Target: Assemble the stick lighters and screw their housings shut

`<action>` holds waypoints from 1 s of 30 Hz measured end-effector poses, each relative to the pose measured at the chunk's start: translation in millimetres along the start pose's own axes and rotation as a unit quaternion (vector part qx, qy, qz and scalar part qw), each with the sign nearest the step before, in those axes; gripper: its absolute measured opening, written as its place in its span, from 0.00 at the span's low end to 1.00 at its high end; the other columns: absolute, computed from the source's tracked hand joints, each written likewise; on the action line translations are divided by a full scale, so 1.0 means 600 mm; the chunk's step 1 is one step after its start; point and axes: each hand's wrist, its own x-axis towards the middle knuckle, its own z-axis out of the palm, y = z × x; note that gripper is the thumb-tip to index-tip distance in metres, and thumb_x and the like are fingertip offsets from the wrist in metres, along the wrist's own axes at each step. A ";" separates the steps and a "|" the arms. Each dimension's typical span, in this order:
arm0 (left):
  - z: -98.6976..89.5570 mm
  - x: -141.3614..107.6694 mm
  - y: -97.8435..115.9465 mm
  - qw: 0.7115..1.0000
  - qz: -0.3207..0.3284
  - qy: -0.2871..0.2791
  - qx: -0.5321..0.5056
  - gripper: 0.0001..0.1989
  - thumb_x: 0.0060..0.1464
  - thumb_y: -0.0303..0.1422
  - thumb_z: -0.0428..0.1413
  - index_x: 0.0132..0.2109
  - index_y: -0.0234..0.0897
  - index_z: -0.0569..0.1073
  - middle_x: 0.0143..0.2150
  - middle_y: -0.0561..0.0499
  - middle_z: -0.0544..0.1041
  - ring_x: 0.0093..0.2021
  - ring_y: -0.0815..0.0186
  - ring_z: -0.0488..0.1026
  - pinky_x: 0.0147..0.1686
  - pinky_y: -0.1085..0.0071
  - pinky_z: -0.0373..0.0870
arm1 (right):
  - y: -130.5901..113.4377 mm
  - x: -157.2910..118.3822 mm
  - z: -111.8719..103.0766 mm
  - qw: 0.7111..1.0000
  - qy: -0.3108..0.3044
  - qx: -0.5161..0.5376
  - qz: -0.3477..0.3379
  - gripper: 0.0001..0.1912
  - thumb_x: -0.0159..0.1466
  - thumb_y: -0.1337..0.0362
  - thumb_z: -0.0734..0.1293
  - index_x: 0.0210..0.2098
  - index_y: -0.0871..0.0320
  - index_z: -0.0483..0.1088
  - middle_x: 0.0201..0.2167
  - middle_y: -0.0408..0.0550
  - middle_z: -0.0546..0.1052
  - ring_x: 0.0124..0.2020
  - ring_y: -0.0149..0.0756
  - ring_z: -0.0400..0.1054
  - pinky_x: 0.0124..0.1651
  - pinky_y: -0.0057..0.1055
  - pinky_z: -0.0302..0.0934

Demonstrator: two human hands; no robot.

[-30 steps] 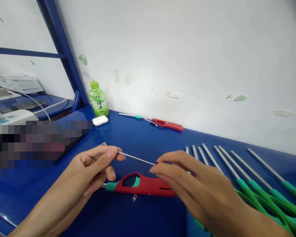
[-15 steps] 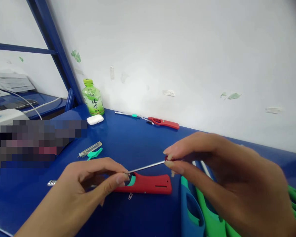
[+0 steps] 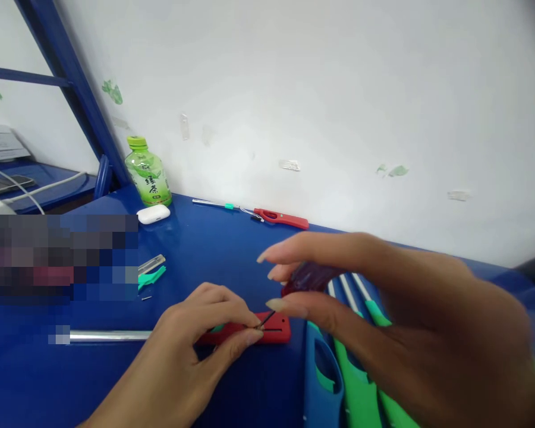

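My right hand (image 3: 410,315) is curled around the dark red, see-through handle of a screwdriver (image 3: 311,278), with the thumb and forefinger tips apart. A thin dark shaft slants down from it to my left hand (image 3: 214,330), whose thumb and forefinger pinch closed at its lower end. Whatever else sits in that pinch is hidden. Just under those fingertips lies a red gas lighter (image 3: 276,337), its handle slotted and its long metal tube pointing left. My left hand covers the lighter's middle.
Blue and green lighters (image 3: 356,380) lie side by side at the front right. Toward the wall are another red lighter (image 3: 289,220), a green tea bottle (image 3: 149,175) and a white earphone case (image 3: 154,214). A turquoise part (image 3: 152,277) and a clear part (image 3: 152,264) lie left.
My left hand has moved right, toward the slotted end of the red lighter. The right hand has shifted left, the screwdriver's handle now shows in it, and its finger and thumb have spread.
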 end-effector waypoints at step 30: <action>0.064 0.058 -0.020 0.984 0.139 -0.037 0.106 0.12 0.72 0.32 0.57 0.41 0.48 0.85 0.43 0.57 0.85 0.39 0.71 0.83 0.43 0.75 0.75 | 0.028 0.035 -0.052 0.985 -0.112 -0.133 -0.009 0.11 0.73 0.73 0.76 0.44 0.51 0.91 0.39 0.41 0.92 0.36 0.39 0.87 0.35 0.31 0.73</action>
